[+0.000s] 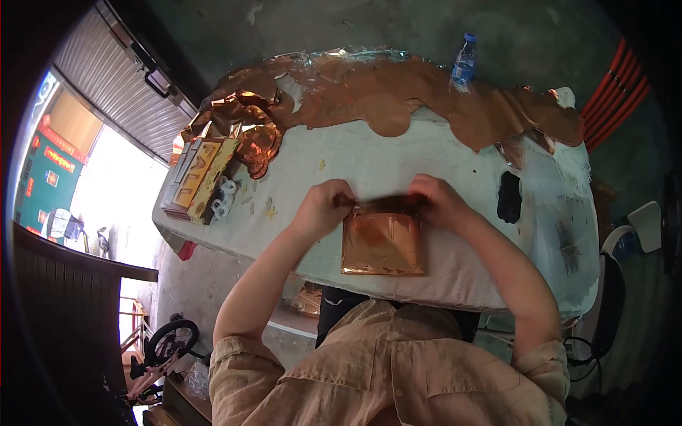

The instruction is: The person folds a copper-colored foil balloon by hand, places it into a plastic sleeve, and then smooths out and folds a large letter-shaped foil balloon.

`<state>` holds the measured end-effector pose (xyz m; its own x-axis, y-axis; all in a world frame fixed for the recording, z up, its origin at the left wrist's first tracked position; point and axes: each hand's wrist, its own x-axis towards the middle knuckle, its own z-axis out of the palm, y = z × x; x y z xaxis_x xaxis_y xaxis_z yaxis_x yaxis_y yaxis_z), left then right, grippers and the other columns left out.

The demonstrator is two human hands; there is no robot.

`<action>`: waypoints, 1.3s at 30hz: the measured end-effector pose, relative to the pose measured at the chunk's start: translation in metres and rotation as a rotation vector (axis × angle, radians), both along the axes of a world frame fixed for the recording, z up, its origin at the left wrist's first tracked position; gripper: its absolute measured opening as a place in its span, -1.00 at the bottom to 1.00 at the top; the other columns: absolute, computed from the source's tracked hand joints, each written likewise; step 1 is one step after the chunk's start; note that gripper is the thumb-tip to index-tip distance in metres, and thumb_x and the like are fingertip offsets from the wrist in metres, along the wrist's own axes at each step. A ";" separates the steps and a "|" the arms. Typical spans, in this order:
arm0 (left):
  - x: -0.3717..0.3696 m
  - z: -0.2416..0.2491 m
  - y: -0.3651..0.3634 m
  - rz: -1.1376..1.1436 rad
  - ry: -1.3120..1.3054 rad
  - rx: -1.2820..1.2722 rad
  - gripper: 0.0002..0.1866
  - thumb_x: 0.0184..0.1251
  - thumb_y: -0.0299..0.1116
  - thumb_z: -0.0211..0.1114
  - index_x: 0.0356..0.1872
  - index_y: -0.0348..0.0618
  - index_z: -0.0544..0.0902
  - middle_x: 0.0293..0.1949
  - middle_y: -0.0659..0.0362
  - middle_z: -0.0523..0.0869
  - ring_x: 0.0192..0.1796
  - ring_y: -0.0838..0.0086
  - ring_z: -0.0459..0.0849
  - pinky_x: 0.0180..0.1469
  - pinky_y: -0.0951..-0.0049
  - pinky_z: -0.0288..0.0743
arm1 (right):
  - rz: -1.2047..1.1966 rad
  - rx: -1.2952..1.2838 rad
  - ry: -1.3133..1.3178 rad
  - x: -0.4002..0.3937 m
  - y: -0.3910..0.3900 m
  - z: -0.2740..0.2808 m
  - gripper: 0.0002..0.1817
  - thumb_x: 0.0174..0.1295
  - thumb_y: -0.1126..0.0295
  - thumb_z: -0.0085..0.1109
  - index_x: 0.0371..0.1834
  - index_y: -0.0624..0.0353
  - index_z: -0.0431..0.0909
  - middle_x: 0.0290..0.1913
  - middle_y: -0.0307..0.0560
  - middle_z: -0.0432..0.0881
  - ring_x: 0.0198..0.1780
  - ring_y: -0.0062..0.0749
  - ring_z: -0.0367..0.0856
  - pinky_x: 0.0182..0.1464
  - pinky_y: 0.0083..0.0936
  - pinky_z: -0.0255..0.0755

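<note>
A flat square packet covered in shiny copper-coloured foil point(382, 248) lies near the front edge of the table. Along its far side a dark, motion-blurred strip of the foil point(387, 204) is raised between my two hands. My left hand point(331, 199) is closed, its fingers pinched on the strip's left end. At the right end my right hand point(435, 198) has its fingers curled over the foil, slightly smeared by motion. Both forearms reach in from either side of the packet.
Large copper foil sheets point(383, 82) cover the table's far side, with a water bottle point(464, 60) among them. Crumpled foil point(257, 138) and a stack of printed boards point(202, 174) sit at left. A black phone-shaped object point(509, 197) lies right on the white tablecloth point(305, 153).
</note>
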<state>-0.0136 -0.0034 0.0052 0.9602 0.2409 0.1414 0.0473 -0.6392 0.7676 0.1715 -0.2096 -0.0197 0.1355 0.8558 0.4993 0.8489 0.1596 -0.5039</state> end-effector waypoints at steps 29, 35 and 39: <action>-0.045 0.011 -0.034 -0.282 -0.249 0.647 -0.75 -0.02 -0.46 0.32 -0.23 -0.14 0.68 -0.15 0.20 0.69 0.01 0.30 0.60 0.11 0.27 0.48 | 0.143 0.052 -0.904 -0.029 -0.016 0.027 -0.88 -0.05 0.30 0.16 -0.54 -0.02 0.40 -0.40 -0.33 0.44 -0.35 -0.52 0.45 -0.40 -0.60 0.37; -0.046 0.024 -0.028 -0.369 -0.170 0.532 -0.71 -0.04 -0.40 0.36 -0.21 -0.18 0.68 -0.11 0.14 0.68 0.05 0.23 0.59 0.08 0.25 0.51 | 0.191 -0.013 -0.841 -0.028 -0.021 0.027 -0.83 -0.17 0.40 0.16 -0.45 0.08 0.45 -0.36 -0.27 0.50 -0.34 -0.46 0.51 -0.37 -0.56 0.43; -0.053 0.033 -0.039 -0.355 -0.110 0.504 -0.64 -0.05 -0.32 0.39 -0.17 -0.22 0.67 -0.06 0.10 0.66 0.09 0.18 0.57 0.12 0.22 0.50 | 0.173 -0.027 -0.780 -0.029 -0.023 0.027 -0.82 -0.13 0.44 0.19 -0.39 0.11 0.48 -0.34 -0.24 0.52 -0.31 -0.43 0.53 -0.34 -0.53 0.46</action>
<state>-0.0669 -0.0420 0.0381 0.9427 -0.2126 0.2572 -0.2969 -0.8861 0.3558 0.1425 -0.2321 0.0072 -0.3806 0.8457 0.3742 0.9223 0.3179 0.2196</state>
